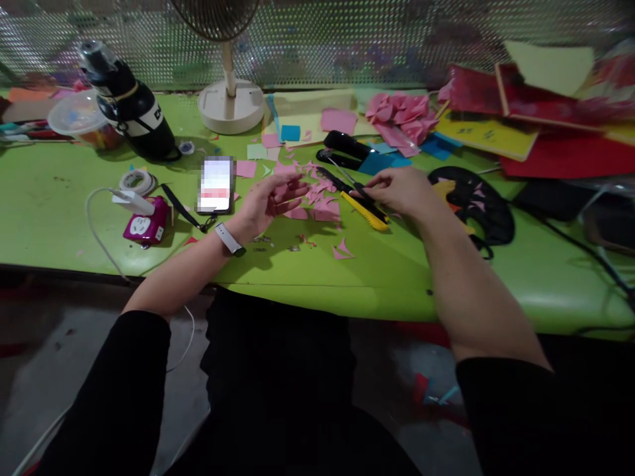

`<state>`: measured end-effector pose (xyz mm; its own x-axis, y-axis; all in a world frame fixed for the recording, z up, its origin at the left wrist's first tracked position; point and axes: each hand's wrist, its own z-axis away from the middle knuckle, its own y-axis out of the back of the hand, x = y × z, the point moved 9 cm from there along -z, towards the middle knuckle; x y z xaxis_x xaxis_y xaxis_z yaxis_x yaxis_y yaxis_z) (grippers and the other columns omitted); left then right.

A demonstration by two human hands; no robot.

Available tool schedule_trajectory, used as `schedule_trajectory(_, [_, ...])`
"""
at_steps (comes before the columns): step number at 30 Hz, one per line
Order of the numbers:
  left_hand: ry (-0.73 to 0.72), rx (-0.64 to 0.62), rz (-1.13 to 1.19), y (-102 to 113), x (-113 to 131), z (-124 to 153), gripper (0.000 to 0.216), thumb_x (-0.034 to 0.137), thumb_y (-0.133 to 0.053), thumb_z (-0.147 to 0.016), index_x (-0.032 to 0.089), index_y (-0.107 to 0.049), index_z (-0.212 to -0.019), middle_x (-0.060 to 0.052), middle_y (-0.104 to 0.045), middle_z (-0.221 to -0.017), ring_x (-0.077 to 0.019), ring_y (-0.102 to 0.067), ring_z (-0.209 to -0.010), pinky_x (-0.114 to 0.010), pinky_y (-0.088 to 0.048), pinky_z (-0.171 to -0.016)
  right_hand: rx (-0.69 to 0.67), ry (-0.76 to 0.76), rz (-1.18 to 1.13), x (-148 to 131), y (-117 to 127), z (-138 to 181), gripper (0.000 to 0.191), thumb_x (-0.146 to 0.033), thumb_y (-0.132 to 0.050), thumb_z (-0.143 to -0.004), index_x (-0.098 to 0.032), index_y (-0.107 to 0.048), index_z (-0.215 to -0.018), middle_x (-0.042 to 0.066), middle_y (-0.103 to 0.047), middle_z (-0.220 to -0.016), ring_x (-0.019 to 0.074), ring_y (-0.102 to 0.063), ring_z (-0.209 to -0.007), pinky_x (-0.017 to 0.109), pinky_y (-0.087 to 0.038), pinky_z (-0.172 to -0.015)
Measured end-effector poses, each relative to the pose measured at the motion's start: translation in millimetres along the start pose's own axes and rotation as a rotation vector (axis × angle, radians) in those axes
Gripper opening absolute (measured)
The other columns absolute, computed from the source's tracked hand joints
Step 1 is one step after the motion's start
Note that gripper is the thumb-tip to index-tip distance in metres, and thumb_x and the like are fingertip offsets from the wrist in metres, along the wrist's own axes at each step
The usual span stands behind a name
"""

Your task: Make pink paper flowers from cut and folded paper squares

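My left hand (272, 201) is held over the desk near the pink paper scraps (320, 192), palm partly turned up, fingers loosely apart with nothing in them. My right hand (397, 188) has thumb and fingers closed together at a black-handled tool with a slim metal blade (348, 174), whose exact kind is unclear. Just below lies a yellow and black utility knife (367, 211), its dark blade pointing to the upper left. A black stapler (350, 147) rests behind the tools. Small cut pink pieces (342, 250) lie near the desk's front.
A phone (215, 185), a tape roll (136, 180) and a purple power bank (146, 221) with a white cable are at left. Behind stand a black bottle (131, 106) and a fan (231, 106). Folded pink paper (401, 119) and a black pouch (489, 208) are at right.
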<state>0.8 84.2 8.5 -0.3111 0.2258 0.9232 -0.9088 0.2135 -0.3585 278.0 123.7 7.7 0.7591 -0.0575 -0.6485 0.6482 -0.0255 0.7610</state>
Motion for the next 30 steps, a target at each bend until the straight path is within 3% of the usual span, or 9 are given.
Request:
schedule_trajectory(3, [-0.006,-0.041,0.024,-5,0,1,0.043,0.047,-0.070,-0.093,0.016,-0.072,-0.123,-0.012,-0.078,-0.128,-0.0246,-0.071,-0.129,-0.036,-0.061,-0.104,0.033,-0.057,0.036,-1,5,2,0.021,-0.029,-0.086,-0.080,-0.011,-0.076,-0.083,0.004,-0.064,-0.063,0.0106,-0.048,-0.056,0.034,-0.036,-0.061])
schedule_trajectory(6, [0.006,-0.063,0.074,-9,-1,1,0.050,0.053,-0.057,-0.099,0.018,-0.068,-0.132,-0.011,-0.077,-0.131,-0.0278,-0.068,-0.133,-0.042,-0.060,-0.106,0.047,-0.076,-0.015,-1,6,2,0.015,-0.023,-0.085,-0.081,-0.011,-0.076,-0.082,0.004,-0.065,-0.061,0.0109,-0.051,-0.054,0.034,-0.037,-0.061])
schedule_trajectory(10, [0.016,-0.083,0.135,-11,-5,1,0.049,0.043,-0.053,-0.099,0.018,-0.063,-0.140,-0.011,-0.077,-0.133,-0.0280,-0.068,-0.134,-0.046,-0.057,-0.112,0.025,-0.098,-0.114,2,3,0,0.009,-0.019,-0.082,-0.084,-0.013,-0.076,-0.085,0.003,-0.065,-0.059,0.0120,-0.055,-0.051,0.033,-0.038,-0.058])
schedule_trajectory(13, [0.032,-0.079,0.168,-11,-7,2,0.052,0.036,-0.058,-0.096,0.018,-0.060,-0.145,-0.012,-0.076,-0.134,-0.0263,-0.067,-0.135,-0.044,-0.053,-0.116,0.203,0.045,-0.034,-15,16,2,0.010,-0.013,-0.081,-0.082,-0.015,-0.074,-0.076,0.000,-0.061,-0.055,0.0113,-0.050,-0.053,0.033,-0.038,-0.060])
schedule_trajectory(16, [0.047,-0.063,0.200,-12,-8,3,0.058,0.030,-0.057,-0.093,0.018,-0.055,-0.150,-0.011,-0.075,-0.137,-0.0253,-0.064,-0.139,-0.043,-0.050,-0.120,0.331,0.256,-0.125,-44,17,23,0.006,-0.018,-0.078,-0.086,-0.018,-0.074,-0.080,0.001,-0.065,-0.063,0.0131,-0.054,-0.057,0.031,-0.043,-0.061])
schedule_trajectory(19, [0.027,-0.067,0.215,-18,-7,6,0.065,0.022,-0.056,-0.090,0.019,-0.048,-0.154,-0.010,-0.071,-0.143,-0.0258,-0.057,-0.146,-0.044,-0.046,-0.124,0.247,0.490,-0.231,-83,-4,58,0.019,-0.040,-0.074,-0.091,-0.022,-0.076,-0.096,0.002,-0.071,-0.074,0.0159,-0.060,-0.061,0.031,-0.049,-0.059])
schedule_trajectory(22, [-0.008,-0.102,0.207,-28,-7,11,0.065,0.018,-0.053,-0.091,0.021,-0.043,-0.156,-0.010,-0.064,-0.151,-0.0285,-0.049,-0.153,-0.048,-0.043,-0.125,0.130,0.599,-0.230,-114,-30,87,0.037,-0.054,-0.077,-0.087,-0.023,-0.070,-0.107,0.003,-0.074,-0.082,0.0173,-0.063,-0.063,0.034,-0.053,-0.062])
schedule_trajectory(26, [-0.055,-0.174,0.153,-38,-11,14,0.063,0.016,-0.052,-0.090,0.024,-0.046,-0.152,-0.008,-0.059,-0.156,-0.0303,-0.041,-0.158,-0.050,-0.039,-0.127,0.074,0.574,-0.258,-122,-47,92,0.032,-0.054,-0.077,-0.088,-0.025,-0.065,-0.095,0.000,-0.069,-0.074,0.0154,-0.059,-0.058,0.033,-0.053,-0.060])
schedule_trajectory(30, [-0.100,-0.237,0.042,-37,-14,12,0.058,0.017,-0.057,-0.087,0.025,-0.053,-0.145,-0.008,-0.063,-0.152,-0.0298,-0.048,-0.153,-0.050,-0.043,-0.124,-0.007,0.499,-0.405,-112,-55,83,0.027,-0.050,-0.075,-0.090,-0.024,-0.069,-0.093,0.003,-0.075,-0.084,0.0163,-0.064,-0.064,0.033,-0.057,-0.062])
